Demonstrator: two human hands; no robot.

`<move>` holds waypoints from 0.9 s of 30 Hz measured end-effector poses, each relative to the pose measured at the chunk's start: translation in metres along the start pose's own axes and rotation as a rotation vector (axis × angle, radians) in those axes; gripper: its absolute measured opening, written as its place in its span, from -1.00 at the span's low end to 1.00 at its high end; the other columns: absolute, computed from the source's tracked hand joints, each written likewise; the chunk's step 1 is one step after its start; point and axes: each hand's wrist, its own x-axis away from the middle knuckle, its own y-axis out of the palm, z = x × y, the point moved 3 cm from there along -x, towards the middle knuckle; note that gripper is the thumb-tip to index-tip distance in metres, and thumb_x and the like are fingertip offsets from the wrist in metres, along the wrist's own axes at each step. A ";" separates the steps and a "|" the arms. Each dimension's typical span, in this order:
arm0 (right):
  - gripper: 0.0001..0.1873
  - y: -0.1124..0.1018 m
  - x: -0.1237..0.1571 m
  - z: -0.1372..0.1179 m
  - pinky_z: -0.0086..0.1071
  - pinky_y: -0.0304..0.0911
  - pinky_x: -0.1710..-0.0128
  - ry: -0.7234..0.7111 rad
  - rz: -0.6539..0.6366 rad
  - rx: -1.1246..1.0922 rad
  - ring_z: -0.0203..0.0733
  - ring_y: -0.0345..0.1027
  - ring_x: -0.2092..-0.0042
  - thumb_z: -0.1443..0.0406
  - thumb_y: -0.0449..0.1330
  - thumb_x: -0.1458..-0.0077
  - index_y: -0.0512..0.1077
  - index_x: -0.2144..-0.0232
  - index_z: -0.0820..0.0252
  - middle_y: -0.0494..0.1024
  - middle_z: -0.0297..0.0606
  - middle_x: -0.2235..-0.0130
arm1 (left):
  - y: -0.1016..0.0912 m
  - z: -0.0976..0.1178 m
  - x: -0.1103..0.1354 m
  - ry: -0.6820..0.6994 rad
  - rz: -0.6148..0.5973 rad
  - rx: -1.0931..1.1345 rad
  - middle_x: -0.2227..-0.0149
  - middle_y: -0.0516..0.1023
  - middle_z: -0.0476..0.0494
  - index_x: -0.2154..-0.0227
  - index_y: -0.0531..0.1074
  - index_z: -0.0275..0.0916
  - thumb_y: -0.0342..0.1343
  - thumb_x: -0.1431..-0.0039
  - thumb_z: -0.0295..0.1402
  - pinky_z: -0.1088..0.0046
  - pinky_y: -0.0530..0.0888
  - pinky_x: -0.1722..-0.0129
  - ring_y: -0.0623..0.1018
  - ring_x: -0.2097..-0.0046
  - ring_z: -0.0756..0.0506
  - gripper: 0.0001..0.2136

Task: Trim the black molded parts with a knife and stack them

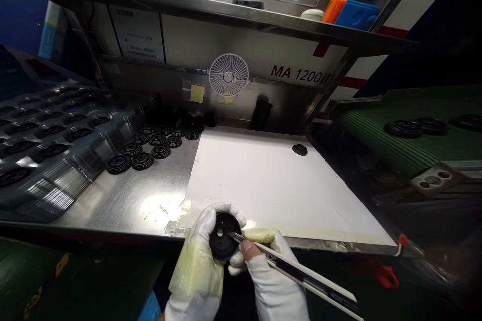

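left hand cradles black disc, 6 o'clock of view | right hand grips utility knife, blade tip just 3 o'clock of disc's hole | risk: overpressing could skid blade into left hand

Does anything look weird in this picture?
The right hand has a bare thumb, though otherwise gloved. Also, one black disc sits alone on the white paper, away from the cluster of discs at left.
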 end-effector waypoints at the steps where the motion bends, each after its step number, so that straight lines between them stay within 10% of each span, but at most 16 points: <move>1: -0.75 0.000 0.001 0.000 -0.50 0.30 0.63 0.000 -0.005 -0.005 -0.35 0.30 0.64 0.18 0.26 0.08 0.32 0.46 0.22 0.44 -0.39 0.66 | 0.000 -0.001 0.000 0.001 -0.012 -0.004 0.39 0.42 -0.10 0.25 0.36 -0.22 -0.03 -0.10 -0.14 0.51 0.12 0.67 0.33 0.60 0.03 -0.72; 27: -0.78 0.002 0.003 -0.001 -0.51 0.28 0.59 -0.066 -0.009 0.043 -0.36 0.31 0.63 0.18 0.22 0.04 0.32 0.50 0.20 0.44 -0.42 0.66 | -0.002 0.001 0.003 -0.029 -0.055 0.035 0.38 0.43 -0.08 0.24 0.32 -0.19 -0.10 -0.15 -0.15 0.52 0.07 0.64 0.28 0.63 0.07 -0.74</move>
